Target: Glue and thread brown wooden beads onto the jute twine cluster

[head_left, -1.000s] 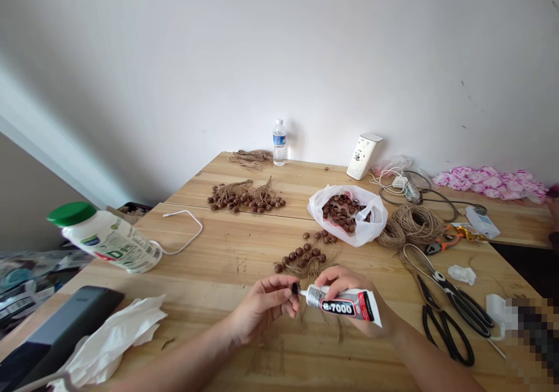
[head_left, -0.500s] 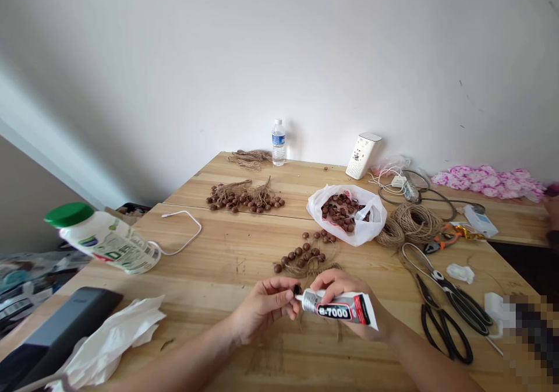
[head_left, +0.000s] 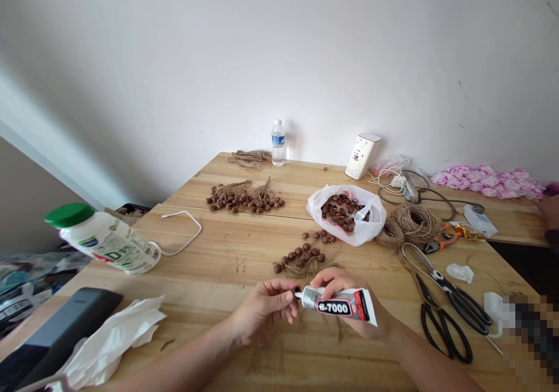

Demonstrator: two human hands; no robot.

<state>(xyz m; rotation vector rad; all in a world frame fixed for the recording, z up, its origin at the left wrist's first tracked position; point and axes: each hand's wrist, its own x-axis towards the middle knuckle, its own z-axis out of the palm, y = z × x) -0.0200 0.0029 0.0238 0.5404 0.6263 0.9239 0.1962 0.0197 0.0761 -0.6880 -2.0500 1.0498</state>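
Note:
My left hand (head_left: 268, 306) pinches a small dark brown shell-like piece (head_left: 297, 291) between thumb and fingertips; most of it is hidden. My right hand (head_left: 345, 280) is closed around a glue tube (head_left: 335, 307) marked B-7000, held almost level. The tube's white nozzle points left and meets the brown piece at my left fingertips; whether glue is coming out cannot be seen. Just beyond my hands lie round brown beads (head_left: 301, 254) with twine (head_left: 323, 269) on the wooden table (head_left: 227, 328).
A white plastic bag (head_left: 318, 205) holds many brown shells. Bunches of beads on twine (head_left: 244, 198), twine coils (head_left: 414, 222), scissors (head_left: 445, 328) and pliers (head_left: 441, 240) lie around. A green-lidded bottle (head_left: 113, 243), tissue (head_left: 109, 342) and water bottle (head_left: 278, 142) are left and back.
The glue tube has shifted very slightly left, with its nozzle closer over the brown piece. My left hand stays nearly where it was, and the table items look the same.

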